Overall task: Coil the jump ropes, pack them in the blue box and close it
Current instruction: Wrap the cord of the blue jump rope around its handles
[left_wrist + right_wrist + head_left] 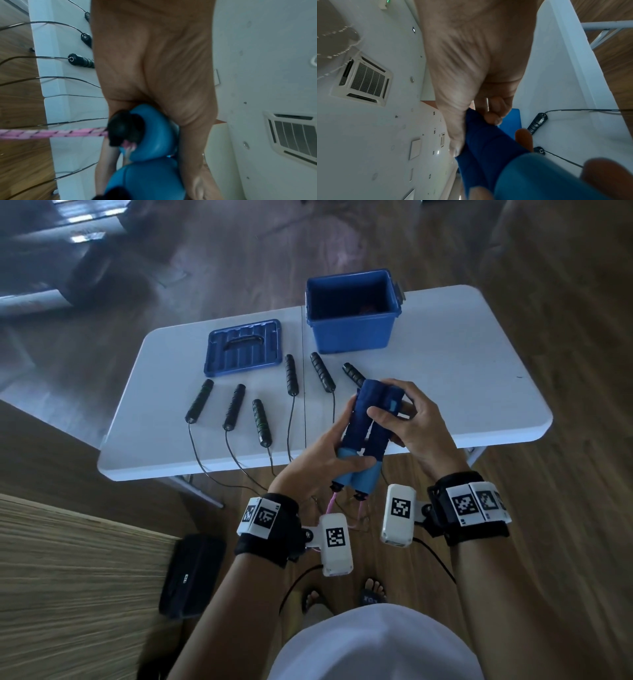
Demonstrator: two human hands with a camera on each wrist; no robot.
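1. your left hand (322, 453) wraps the lower part of the two blue handles (368, 419), thumb across the front; your right hand (407, 419) curls over their upper ends, thumb pressing on top. both grips are closed on the same pair, held side by side above the near edge of the counter (445, 364).
2. the pink rope (51, 133) leaves the black end caps below your left hand and hangs toward the floor, not yet coiled. it looks braided and soft, so it should fold easily but will likely spring loose; i'd pinch the loops against the handles as you wind.
3. the handles look padded up top and smooth lower down, light and firm. hold them mid-length so they stay parallel.
4. six black handles (291, 376) lie on the counter, their thin black cords (195, 450) running off the near edge. those cords look stiffer and wiry, likely to resist tight coils.
5. the blue box (352, 333) stands open at the far side; something reddish lies in it, too dim to identify. its lid (243, 347) lies flat to its left, handle up.
6. the counter is a white folding one on a wood floor; a dark bag (191, 573) sits on the floor by your left.
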